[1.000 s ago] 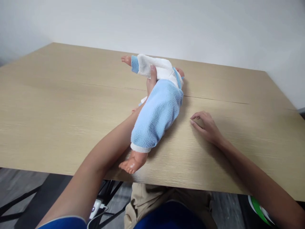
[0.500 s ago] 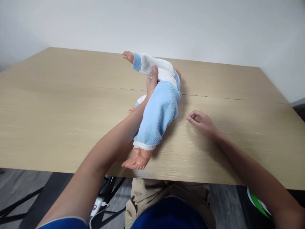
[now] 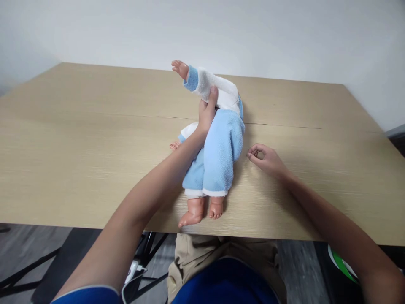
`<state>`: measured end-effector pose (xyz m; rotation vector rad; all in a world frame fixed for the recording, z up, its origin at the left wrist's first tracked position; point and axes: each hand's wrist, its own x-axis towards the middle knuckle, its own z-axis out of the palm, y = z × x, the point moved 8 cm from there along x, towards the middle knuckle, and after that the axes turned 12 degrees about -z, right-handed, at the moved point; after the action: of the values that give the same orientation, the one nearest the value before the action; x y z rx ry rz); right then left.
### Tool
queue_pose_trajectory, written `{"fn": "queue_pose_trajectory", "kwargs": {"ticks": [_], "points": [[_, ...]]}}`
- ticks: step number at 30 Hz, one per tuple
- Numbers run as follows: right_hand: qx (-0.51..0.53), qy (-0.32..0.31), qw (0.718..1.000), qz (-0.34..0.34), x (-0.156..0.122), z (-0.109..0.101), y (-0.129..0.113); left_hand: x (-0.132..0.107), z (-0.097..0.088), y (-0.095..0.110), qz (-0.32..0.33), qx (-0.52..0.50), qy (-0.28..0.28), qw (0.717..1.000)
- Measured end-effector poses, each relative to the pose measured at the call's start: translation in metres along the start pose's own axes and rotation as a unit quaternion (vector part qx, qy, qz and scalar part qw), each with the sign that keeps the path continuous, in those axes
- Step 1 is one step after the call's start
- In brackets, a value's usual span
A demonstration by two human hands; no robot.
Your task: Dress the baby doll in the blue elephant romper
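Note:
A baby doll [image 3: 223, 147] in a fleecy white and light blue outfit lies turned on its side on the wooden table. Its head is out of sight behind the torso. My left hand [image 3: 209, 107] grips the doll at the chest, thumb showing on the white fleece and the other fingers hidden. One doll arm sticks up to the left; the other rests low, partly behind my wrist. Both bare doll feet point toward the near table edge. My right hand [image 3: 262, 158] rests on the table to the right of the doll, fingers curled in a loose pinch, apart from the doll.
The table [image 3: 79, 169] reaches back to a pale wall [image 3: 202, 33], with a thin seam running across it. Below the near edge are black metal legs, a white plug with a cable [image 3: 133, 270] and a green and white round object [image 3: 341, 264].
The doll has rolled and shifted slightly right, so its legs now lie apart, side by side. My left hand moved right with it. The right hand has barely moved.

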<state>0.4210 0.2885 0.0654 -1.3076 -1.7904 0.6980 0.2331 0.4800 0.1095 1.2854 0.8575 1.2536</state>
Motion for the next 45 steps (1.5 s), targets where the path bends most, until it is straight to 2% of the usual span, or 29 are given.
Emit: {"fn": "queue_pose_trajectory", "kwargs": {"ticks": [3,8,15,19,23,26,29,32,35,37,39,41,43,45], "points": [[-0.004,0.001,1.000,-0.006,0.000,0.000,0.000,-0.004,-0.001,0.002,0.008,-0.014,0.014,1.000],[-0.016,0.012,1.000,-0.012,0.000,0.000,0.001,-0.005,0.011,0.004,0.004,0.022,0.005,1.000],[0.006,0.033,0.999,-0.013,-0.001,-0.003,0.008,-0.024,0.033,0.018,-0.022,0.165,0.012,0.986],[0.020,0.061,0.998,-0.004,-0.001,-0.005,0.021,-0.021,0.045,0.017,0.025,0.202,0.003,0.979],[0.106,0.138,0.985,0.015,-0.001,-0.011,0.036,-0.016,0.060,0.012,0.104,0.241,-0.019,0.965],[0.144,0.194,0.970,0.039,-0.001,-0.020,0.044,-0.018,0.078,0.008,0.143,0.289,-0.058,0.945],[0.201,0.211,0.953,0.082,0.001,-0.029,0.054,-0.027,0.096,0.008,0.153,0.359,-0.090,0.916],[0.290,0.197,0.927,0.135,0.002,-0.036,0.062,-0.041,0.115,0.010,0.149,0.450,-0.125,0.872],[0.368,0.170,0.900,0.158,0.005,-0.043,0.062,-0.054,0.132,0.013,0.149,0.524,-0.163,0.823],[0.409,0.142,0.886,0.167,0.006,-0.046,0.059,-0.058,0.137,0.014,0.147,0.545,-0.185,0.804],[0.430,0.117,0.876,0.186,0.007,-0.049,0.056,-0.059,0.137,0.015,0.149,0.536,-0.217,0.802],[0.429,0.104,0.872,0.211,0.007,-0.051,0.054,-0.058,0.130,0.022,0.171,0.494,-0.247,0.816],[0.419,0.098,0.875,0.220,0.007,-0.054,0.053,-0.056,0.111,0.035,0.205,0.440,-0.244,0.839],[0.410,0.100,0.882,0.212,0.009,-0.057,0.052,-0.050,0.079,0.045,0.213,0.405,-0.197,0.867]]}}
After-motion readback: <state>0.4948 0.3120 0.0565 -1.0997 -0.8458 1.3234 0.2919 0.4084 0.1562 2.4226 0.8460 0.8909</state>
